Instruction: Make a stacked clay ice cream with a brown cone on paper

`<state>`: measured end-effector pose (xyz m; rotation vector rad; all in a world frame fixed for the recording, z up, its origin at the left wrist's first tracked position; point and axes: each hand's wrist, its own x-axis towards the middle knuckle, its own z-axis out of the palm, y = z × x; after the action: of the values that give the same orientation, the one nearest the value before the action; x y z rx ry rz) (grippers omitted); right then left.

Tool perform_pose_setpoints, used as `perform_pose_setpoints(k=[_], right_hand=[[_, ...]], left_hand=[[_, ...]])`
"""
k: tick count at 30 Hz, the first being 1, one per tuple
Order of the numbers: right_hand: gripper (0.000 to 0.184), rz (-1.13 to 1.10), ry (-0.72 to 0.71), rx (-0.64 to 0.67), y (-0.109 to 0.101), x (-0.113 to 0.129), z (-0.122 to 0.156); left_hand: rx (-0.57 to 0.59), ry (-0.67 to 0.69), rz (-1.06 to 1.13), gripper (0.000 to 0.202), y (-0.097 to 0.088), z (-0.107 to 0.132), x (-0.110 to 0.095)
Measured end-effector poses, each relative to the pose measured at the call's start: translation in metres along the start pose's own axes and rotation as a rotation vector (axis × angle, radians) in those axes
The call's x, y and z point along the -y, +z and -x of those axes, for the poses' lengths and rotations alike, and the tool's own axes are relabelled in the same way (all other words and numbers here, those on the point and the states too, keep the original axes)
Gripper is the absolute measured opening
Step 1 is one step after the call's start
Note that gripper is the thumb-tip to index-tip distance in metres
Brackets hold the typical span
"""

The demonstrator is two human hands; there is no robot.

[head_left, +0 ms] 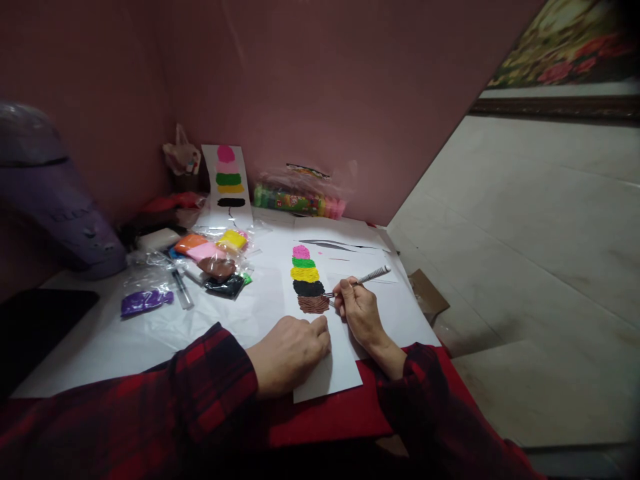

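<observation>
My right hand [356, 308] grips a slim modelling tool [374, 274] with a striped handle, and its thin metal tip meets the right edge of the stacked colour patches. On a white sheet of paper [345, 373] the stack runs from a pink patch [301, 252] at the top through a green patch [303, 263], yellow patch [305, 275] and black patch [308, 288] to a brown patch [313, 305]. The brown one is textured, like clay. My left hand [295, 350] rests on the paper just below it, fingers curled together; whatever they may hold is hidden.
Clear bags of coloured clay [220, 269] lie on the left, near a purple bag [145, 302] and a clear tube [183, 290]. A purple bottle [65, 200] stands far left. A card with similar patches [213, 160] leans at the back beside a colourful wrapped pack [300, 200].
</observation>
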<state>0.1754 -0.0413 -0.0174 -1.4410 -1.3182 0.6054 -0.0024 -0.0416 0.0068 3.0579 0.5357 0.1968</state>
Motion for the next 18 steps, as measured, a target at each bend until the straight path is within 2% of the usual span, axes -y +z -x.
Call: perform_pose_setpoints(k=[10,15,18], right_hand=[[0.045,0.012,-0.012,-0.033,-0.0011,-0.003,-0.0011],[0.046,-0.009,-0.019,0.016,0.0005,0.0028,0.0008],[0.046,0.031,-0.028,0.002,-0.0005,0.0005,-0.0002]], left_hand=[[-0.007,-0.002,-0.017,0.02,0.0014,0.0007,-0.0007],[-0.012,0.001,-0.012,0.019,0.0001,0.0006,-0.0001],[-0.006,0.005,-0.005,0.02,-0.0012,0.0006,0.0001]])
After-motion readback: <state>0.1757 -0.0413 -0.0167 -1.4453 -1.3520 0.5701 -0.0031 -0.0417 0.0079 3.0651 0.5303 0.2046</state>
